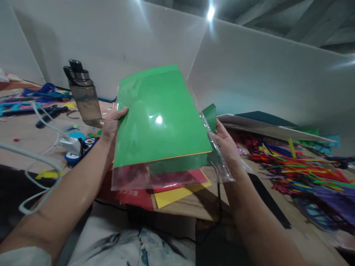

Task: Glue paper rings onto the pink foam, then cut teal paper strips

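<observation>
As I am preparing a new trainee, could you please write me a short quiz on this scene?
1. What shows uppermost in the clear plastic sleeve that the left hand and the right hand hold?
A) A round white plate
B) A bright green rectangular sheet
C) A black metal tool

2. True or false: the translucent grey plastic bottle with a black lid shows to the left of the sleeve.

3. Fill in the gap: the heap of thin multicoloured strips lies nearer the ____ hand.

Key: 1. B; 2. True; 3. right.
</observation>
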`<state>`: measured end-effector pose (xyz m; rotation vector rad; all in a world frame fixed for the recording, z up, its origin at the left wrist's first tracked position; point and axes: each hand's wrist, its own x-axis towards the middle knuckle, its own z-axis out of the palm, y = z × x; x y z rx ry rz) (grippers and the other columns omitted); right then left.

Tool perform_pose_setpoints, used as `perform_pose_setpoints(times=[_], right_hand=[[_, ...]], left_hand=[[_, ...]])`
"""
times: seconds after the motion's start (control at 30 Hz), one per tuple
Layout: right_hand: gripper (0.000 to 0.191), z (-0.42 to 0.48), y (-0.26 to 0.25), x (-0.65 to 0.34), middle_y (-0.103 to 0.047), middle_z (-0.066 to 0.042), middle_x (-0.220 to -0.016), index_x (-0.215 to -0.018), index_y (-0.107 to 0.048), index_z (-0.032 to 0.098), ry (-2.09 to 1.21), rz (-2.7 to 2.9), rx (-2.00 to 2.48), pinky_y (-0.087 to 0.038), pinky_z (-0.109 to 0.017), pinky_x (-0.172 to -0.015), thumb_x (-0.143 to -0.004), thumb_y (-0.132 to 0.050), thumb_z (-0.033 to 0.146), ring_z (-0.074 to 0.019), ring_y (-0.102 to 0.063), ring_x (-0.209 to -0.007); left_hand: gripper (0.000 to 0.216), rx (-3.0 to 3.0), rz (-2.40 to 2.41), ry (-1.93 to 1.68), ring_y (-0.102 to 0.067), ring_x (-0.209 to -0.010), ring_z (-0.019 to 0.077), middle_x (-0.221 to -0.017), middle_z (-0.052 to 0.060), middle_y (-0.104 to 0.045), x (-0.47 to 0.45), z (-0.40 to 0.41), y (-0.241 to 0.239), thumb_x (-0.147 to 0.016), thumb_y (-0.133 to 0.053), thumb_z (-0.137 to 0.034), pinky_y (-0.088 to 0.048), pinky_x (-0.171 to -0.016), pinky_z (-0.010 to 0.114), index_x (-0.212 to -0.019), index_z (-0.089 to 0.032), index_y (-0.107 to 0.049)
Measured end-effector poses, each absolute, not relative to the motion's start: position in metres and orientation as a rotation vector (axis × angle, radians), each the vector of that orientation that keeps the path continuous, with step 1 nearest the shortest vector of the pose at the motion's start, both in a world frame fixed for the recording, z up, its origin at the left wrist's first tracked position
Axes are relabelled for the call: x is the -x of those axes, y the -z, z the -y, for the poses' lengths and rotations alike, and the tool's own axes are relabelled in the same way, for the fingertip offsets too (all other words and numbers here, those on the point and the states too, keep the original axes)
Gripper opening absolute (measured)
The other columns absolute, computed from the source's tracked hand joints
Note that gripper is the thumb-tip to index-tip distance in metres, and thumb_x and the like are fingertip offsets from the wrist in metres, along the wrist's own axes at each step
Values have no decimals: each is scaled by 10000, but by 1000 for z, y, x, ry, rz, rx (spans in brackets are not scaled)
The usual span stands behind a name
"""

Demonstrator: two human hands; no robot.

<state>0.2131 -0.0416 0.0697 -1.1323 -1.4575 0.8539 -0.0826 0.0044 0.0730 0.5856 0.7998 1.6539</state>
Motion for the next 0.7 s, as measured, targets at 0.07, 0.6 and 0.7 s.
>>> perform_pose_setpoints(times=[0.07,0.6,0.7], right_hand=[[694,39,-68,-212,-555,-62,-1334,-1456,-249,259,-857,1429,1144,-522,-397,-848,-797,-451,343,-228,-615,-1088],[399,53,-27,-238,-646,-143,-1173,-1125,-648,151,-302,1774,1609,-373,-522,-1010,-830,-510,383,-309,-556,-1152],[502,56,-38,-226,-675,-105,-1136,-1142,-654,228,-460,1661,1408,-461,-453,-956,-934,-284,497,-257,-581,-1143]], left_hand=[[140,-572,-787,-1704,-663,-963,237,-648,42,-711,85,-5,-74,-796,-530,-158,-487,-978,428,-846,-104,-648],[230,-807,-712,-1399,-683,-705,203,-820,55,-738,68,1,-58,-744,-604,-109,-551,-860,441,-959,-133,-683],[254,-848,-693,-1379,-696,-820,248,-853,81,-732,64,4,-58,-740,-614,-138,-559,-838,429,-987,-136,-671]])
